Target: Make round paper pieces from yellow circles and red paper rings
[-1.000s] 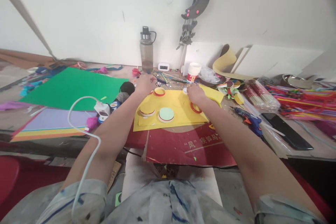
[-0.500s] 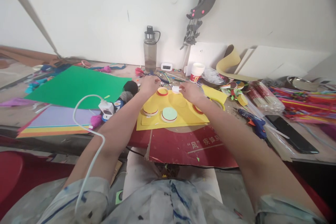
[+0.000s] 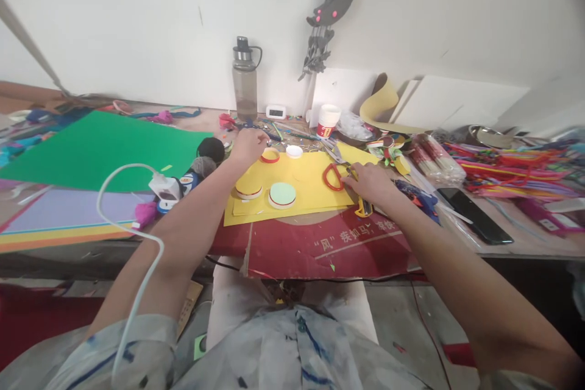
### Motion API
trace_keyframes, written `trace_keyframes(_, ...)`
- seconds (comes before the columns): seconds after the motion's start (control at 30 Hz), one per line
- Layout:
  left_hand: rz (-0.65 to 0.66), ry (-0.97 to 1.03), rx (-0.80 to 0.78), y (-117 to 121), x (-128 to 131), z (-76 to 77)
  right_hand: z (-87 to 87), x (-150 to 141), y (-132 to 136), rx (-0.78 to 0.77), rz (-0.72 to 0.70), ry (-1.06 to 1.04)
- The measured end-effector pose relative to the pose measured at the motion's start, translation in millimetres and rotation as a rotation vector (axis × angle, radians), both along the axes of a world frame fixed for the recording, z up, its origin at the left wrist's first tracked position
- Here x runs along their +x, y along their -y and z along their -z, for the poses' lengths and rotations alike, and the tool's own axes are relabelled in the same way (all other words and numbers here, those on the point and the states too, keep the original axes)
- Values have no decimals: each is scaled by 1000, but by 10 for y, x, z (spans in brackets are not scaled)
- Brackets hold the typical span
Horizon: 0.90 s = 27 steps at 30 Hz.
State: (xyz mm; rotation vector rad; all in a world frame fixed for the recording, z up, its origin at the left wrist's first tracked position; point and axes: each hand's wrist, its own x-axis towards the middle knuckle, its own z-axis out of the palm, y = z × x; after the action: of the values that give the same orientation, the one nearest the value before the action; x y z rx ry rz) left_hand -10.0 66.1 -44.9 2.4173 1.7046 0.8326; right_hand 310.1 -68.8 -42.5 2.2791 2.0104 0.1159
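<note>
My right hand (image 3: 369, 183) is closed over the handles of a pair of scissors (image 3: 333, 177); a red loop shows left of the fingers, the blades pointing away. Just below that hand lies a yellow-handled cutter (image 3: 364, 208). My left hand (image 3: 249, 146), fingers curled together, hovers by a round piece with a red rim (image 3: 270, 155); whatever it may hold is hidden. A white disc (image 3: 294, 151) lies at the far edge of the yellow sheets (image 3: 311, 198). Nearer me are a pale green round piece (image 3: 282, 195) and a yellow one (image 3: 248, 189).
A green sheet (image 3: 105, 152), coloured paper and yarn balls (image 3: 211, 149) are on the left. Behind stand a bottle (image 3: 245, 85) and a paper cup (image 3: 328, 120). A glue gun (image 3: 418, 200), phone (image 3: 475, 215) and pipe cleaners (image 3: 493, 164) are on the right. A white cable crosses my left arm.
My right hand has left the white disc and moved right and nearer, onto the scissors. The left hand stays near the red-rimmed piece. The view has shifted slightly right.
</note>
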Motion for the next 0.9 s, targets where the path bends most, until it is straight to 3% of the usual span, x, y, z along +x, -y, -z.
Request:
trace_keyframes(0.3,80,-57,19,41,45,-18,0,-282,-154,-12,154,-59)
trace_keyframes(0.67,133,-28,18,-21,36,46,-134,-214,-102,137,176,-297)
trace_keyframes(0.9,137,-58,18,-27,23,76,-157,-727,103,135,79,-349)
